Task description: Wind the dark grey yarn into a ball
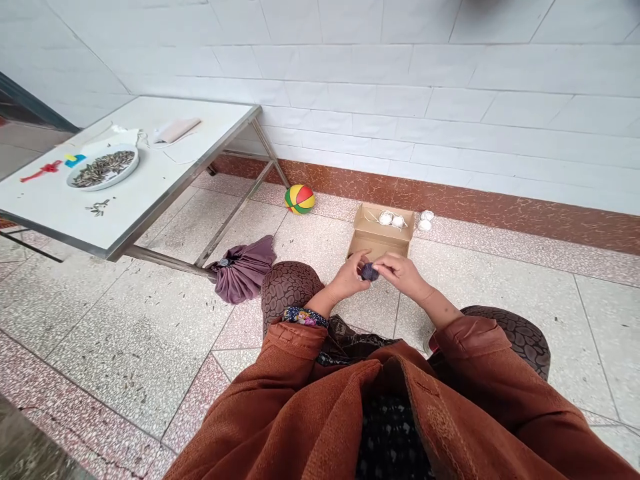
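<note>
My left hand (350,279) and my right hand (403,273) meet in front of me, above my knees. Both pinch a small dark purple ball (369,271) between their fingertips. Just beyond the hands an open cardboard box (376,240) sits on the tiled floor, with small white round pieces (391,219) at its far end. Two more white pieces (425,220) lie on the floor right of the box. I wear rust-brown sleeves.
A white metal-framed table (150,180) stands at the left with a plate of sunflower seeds (103,168), a red ribbon (43,170) and cloth. A folded purple umbrella (243,270) lies by its leg. A coloured ball (300,199) rests against the tiled wall.
</note>
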The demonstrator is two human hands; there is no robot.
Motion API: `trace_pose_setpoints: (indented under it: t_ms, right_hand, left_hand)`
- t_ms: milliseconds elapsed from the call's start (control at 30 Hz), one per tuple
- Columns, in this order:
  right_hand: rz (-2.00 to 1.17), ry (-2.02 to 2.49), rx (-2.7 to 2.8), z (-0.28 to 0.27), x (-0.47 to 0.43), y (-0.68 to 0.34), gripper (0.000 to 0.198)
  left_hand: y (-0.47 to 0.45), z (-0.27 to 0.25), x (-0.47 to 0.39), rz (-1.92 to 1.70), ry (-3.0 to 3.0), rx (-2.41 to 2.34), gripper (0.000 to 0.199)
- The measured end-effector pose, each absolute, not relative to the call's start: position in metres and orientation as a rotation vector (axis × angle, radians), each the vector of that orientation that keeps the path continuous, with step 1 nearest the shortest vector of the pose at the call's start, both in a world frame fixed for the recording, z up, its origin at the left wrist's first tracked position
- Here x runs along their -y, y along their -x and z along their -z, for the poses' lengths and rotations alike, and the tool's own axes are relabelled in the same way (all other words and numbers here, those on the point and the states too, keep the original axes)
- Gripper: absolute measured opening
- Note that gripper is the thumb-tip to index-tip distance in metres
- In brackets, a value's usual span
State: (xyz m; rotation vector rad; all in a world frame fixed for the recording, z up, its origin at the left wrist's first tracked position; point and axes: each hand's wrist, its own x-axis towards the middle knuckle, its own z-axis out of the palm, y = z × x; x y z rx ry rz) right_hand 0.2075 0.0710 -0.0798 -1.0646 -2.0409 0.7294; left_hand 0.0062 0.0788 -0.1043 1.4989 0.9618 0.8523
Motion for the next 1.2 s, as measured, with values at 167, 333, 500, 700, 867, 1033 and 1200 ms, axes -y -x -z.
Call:
trace_pose_setpoints:
  t_ms: [167,333,500,700,867,1033,1200]
  right_hand:
    - [-0.695,1.227,1.900,0.098,-0.081,-0.208,0.022]
    - [-0.755,1.191,2.139,0.105,-0.066,-0.203,0.019]
    - [-0.888,0.965,2.253,0.087,-0.052,-0.200,0.019]
    - [-0.807,1.055,2.016,0.074,-0.067,-0.212,0.020]
    - [-0.763,1.227,1.948,0.094,-0.077,-0.216,0.016]
    - [-0.703,1.260,2.219,0.114,-0.058,-0.204,0.016]
    - [-0.616,1.062,2.379,0.110,-0.044,-0.201,0.020]
  left_hand:
    - [-0.003,0.097,-0.075,-0.854,-1.249,-0.673,0.085]
    - [-0.003,0.101,-0.084,-1.073,-1.036,-0.827,0.077]
    - [-0.003,0.106,-0.088,-1.051,-1.153,-1.091,0.076]
    - [-0.004,0.105,-0.077,-0.834,-1.415,-0.946,0.079]
    - [-0.005,0.103,-0.071,-0.809,-1.235,-0.651,0.080]
    - [-0.006,0.102,-0.076,-1.041,-0.972,-0.722,0.082]
    - [-0.007,0.107,-0.080,-1.014,-1.057,-0.903,0.084]
